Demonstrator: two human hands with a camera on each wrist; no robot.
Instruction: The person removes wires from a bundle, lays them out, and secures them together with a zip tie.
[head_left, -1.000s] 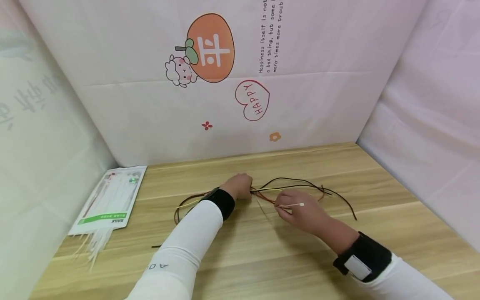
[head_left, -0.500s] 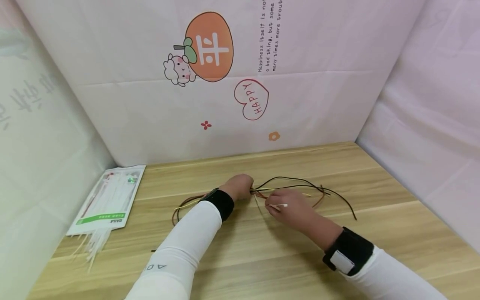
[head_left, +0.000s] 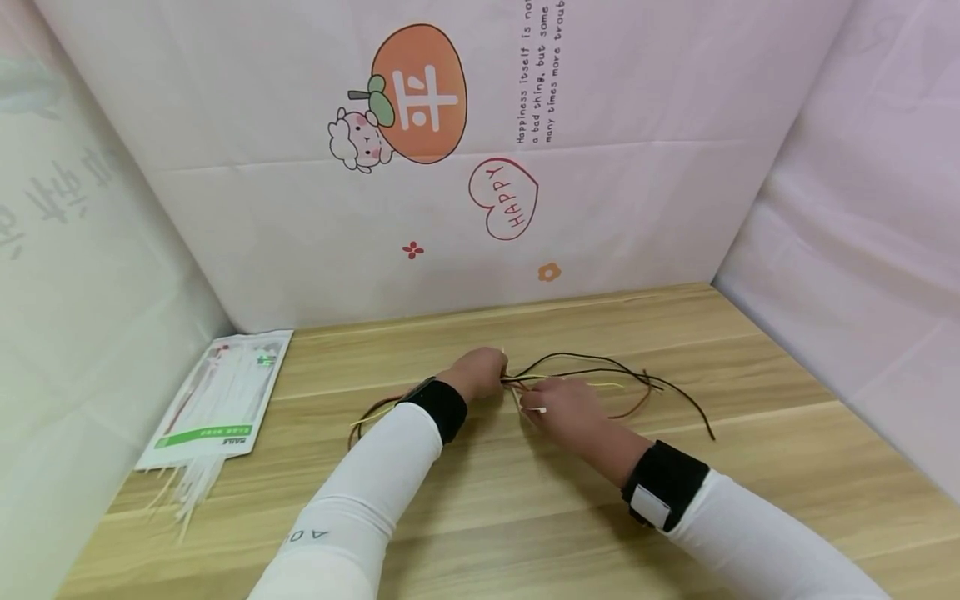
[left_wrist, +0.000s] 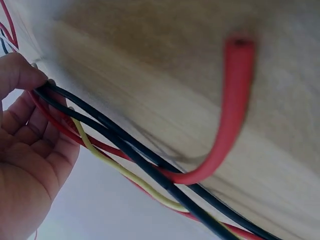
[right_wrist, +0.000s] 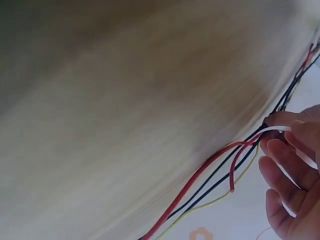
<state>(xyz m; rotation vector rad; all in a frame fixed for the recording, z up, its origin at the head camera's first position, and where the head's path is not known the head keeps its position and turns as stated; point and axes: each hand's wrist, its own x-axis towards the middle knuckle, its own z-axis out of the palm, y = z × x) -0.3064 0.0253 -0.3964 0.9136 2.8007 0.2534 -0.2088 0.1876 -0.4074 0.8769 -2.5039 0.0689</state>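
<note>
My left hand (head_left: 481,372) pinches a bundle of black, red and yellow wires near the middle of the table. In the left wrist view, black wires (left_wrist: 107,125), a yellow wire (left_wrist: 132,176) and red wire (left_wrist: 235,95) run out from the left hand's (left_wrist: 30,170) thumb and fingers. The right hand (head_left: 573,414) is close by on the right, pinching a white cable tie (head_left: 542,409) by its head end. In the right wrist view, the cable tie (right_wrist: 272,129) curves from the right hand's (right_wrist: 295,182) fingertips to the bundle; whether it loops fully around is hidden.
A white and green packet (head_left: 213,400) lies on the left of the table, with several loose cable ties (head_left: 197,487) sticking out. Wire ends (head_left: 693,407) spread to the right on the wooden table (head_left: 510,533). Printed white cloth (head_left: 337,250) hangs behind and at both sides.
My right hand has moved left with the cable tie, closer to the left hand. The left hand has stayed at the wire bundle.
</note>
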